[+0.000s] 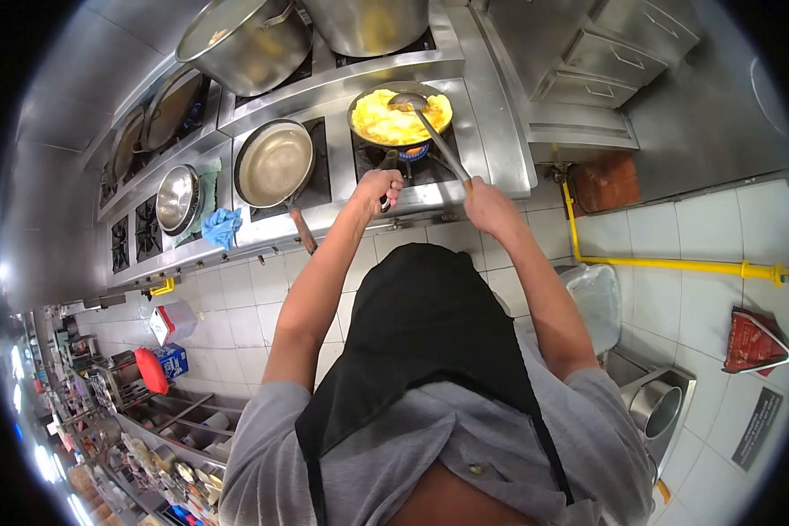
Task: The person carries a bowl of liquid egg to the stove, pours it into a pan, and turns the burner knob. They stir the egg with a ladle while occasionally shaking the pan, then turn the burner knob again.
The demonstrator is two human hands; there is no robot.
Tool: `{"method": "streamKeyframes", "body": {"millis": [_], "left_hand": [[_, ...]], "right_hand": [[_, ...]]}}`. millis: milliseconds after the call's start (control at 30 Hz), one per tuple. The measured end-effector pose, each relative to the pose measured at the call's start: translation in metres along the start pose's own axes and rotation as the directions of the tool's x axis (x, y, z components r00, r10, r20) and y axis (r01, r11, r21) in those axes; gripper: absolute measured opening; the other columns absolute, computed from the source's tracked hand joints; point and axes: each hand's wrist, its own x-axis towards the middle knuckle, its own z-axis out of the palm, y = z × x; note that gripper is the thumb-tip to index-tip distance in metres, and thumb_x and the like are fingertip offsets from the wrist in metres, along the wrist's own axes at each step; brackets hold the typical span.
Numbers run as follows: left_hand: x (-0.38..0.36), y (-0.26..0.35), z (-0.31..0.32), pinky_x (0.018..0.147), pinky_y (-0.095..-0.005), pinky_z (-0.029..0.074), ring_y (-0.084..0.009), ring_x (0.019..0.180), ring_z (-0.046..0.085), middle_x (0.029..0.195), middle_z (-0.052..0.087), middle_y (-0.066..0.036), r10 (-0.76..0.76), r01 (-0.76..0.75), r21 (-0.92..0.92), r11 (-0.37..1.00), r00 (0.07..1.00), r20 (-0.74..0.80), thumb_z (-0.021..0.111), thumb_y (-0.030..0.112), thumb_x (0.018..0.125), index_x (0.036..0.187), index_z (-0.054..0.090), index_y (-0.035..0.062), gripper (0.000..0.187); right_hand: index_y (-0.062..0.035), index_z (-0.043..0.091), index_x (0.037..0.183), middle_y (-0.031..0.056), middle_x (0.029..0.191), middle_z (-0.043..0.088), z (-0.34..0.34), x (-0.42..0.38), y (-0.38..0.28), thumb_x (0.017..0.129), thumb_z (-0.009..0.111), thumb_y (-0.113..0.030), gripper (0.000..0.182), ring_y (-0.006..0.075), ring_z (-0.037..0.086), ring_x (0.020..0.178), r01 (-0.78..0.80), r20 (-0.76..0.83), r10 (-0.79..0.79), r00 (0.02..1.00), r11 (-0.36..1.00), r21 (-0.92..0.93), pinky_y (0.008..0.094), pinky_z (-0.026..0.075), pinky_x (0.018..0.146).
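My left hand is closed round the dark handle of a frying pan. Yellow egg covers most of the pan, which sits over a lit burner with blue flame. In my right hand is the end of a long metal ladle; its bowl rests on the egg near the pan's far side. To the left, a second frying pan with a brown handle stands on the stove with nothing visible in it.
Two large pots stand behind on the stove. Metal bowls and a blue cloth lie at the left. A yellow pipe runs along the right wall, near a clear plastic bin. Drawers are at the back right.
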Motion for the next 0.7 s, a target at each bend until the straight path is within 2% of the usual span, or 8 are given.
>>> {"method": "streamKeyframes", "body": {"millis": [67,133,233,433,533,600,667,700], "left_hand": [[0.0,0.002,0.0,0.041,-0.0281,0.037,-0.0083,0.042,0.039,0.059,0.046,0.001,-0.007,0.007,-0.02,1.0,1.0,-0.004,0.055,0.006,0.084,0.071,0.052,0.0066,0.013],[-0.001,0.005,0.0,0.039,-0.0279,0.037,-0.0084,0.041,0.039,0.058,0.046,0.001,-0.016,0.016,-0.041,0.999,1.0,-0.008,0.054,0.004,0.084,0.068,0.052,0.0059,0.016],[-0.001,0.008,-0.001,0.039,-0.0271,0.038,-0.0074,0.041,0.039,0.059,0.046,0.001,-0.046,0.045,-0.049,0.998,0.999,-0.007,0.053,0.005,0.086,0.07,0.052,0.006,0.016],[-0.001,0.014,-0.007,0.039,-0.0266,0.039,-0.0068,0.041,0.038,0.061,0.046,0.001,-0.074,0.075,-0.045,0.996,0.997,0.036,0.053,0.006,0.087,0.072,0.052,0.006,0.014],[0.003,0.003,-0.012,0.039,-0.0268,0.039,-0.0089,0.041,0.041,0.06,0.048,0.0,-0.067,0.069,-0.059,0.996,0.997,0.035,0.055,0.007,0.084,0.073,0.053,0.0053,0.011],[0.016,-0.029,-0.016,0.037,-0.0278,0.039,-0.0118,0.041,0.044,0.059,0.05,-0.003,0.074,-0.069,0.138,0.988,0.997,-0.033,0.057,0.007,0.08,0.073,0.053,0.004,0.008],[0.01,-0.055,-0.007,0.036,-0.0308,0.039,-0.0131,0.04,0.045,0.058,0.05,-0.004,0.125,-0.125,0.014,0.992,0.985,-0.12,0.059,0.005,0.076,0.082,0.05,0.0008,0.011],[0.01,-0.066,-0.008,0.036,-0.0309,0.04,-0.0128,0.039,0.044,0.057,0.049,-0.004,0.142,-0.141,0.023,0.99,0.982,-0.123,0.058,0.005,0.077,0.082,0.049,0.0014,0.011]], "right_hand": [[0.0067,0.053,0.109,0.0311,0.101,0.065,0.001,0.004,0.003,0.09,0.041,-0.013,0.03,0.0453,0.063,0.097,0.005,0.002,-0.005,1.0,1.0,-0.028,0.0529,0.048,0.086],[0.0081,0.05,0.103,0.0291,0.081,0.064,0.007,0.009,0.011,0.091,0.042,-0.014,0.026,0.0392,0.065,0.059,0.082,-0.073,-0.082,0.994,0.997,-0.01,0.0483,0.053,0.056],[0.0086,0.05,0.103,0.0268,0.077,0.064,0.004,0.013,0.012,0.091,0.041,-0.013,0.027,0.0354,0.062,0.051,0.082,-0.043,-0.083,0.996,0.996,-0.028,0.045,0.051,0.045],[0.009,0.049,0.105,0.0237,0.072,0.063,0.0,0.02,0.015,0.09,0.042,-0.013,0.027,0.0306,0.06,0.045,0.065,-0.042,-0.065,0.997,0.998,-0.01,0.0413,0.048,0.039],[0.0065,0.05,0.107,0.024,0.076,0.063,-0.006,0.019,0.013,0.09,0.045,-0.015,0.028,0.0341,0.064,0.057,0.038,-0.01,-0.038,0.999,0.999,-0.027,0.0443,0.052,0.05],[0.0044,0.051,0.108,0.0236,0.078,0.064,-0.004,0.019,0.023,0.09,0.046,-0.017,0.028,0.036,0.064,0.065,0.081,-0.089,-0.089,0.992,0.992,-0.096,0.0458,0.053,0.058],[0.0022,0.052,0.108,0.0233,0.08,0.064,0.0,0.017,0.029,0.09,0.047,-0.018,0.028,0.0378,0.065,0.073,0.118,-0.174,-0.146,0.974,0.98,-0.162,0.0472,0.053,0.066],[0.0004,0.054,0.107,0.0248,0.086,0.065,0.005,0.011,0.032,0.09,0.049,-0.021,0.028,0.0421,0.063,0.082,0.102,-0.202,-0.112,0.973,0.993,-0.056,0.0497,0.051,0.073]]}}
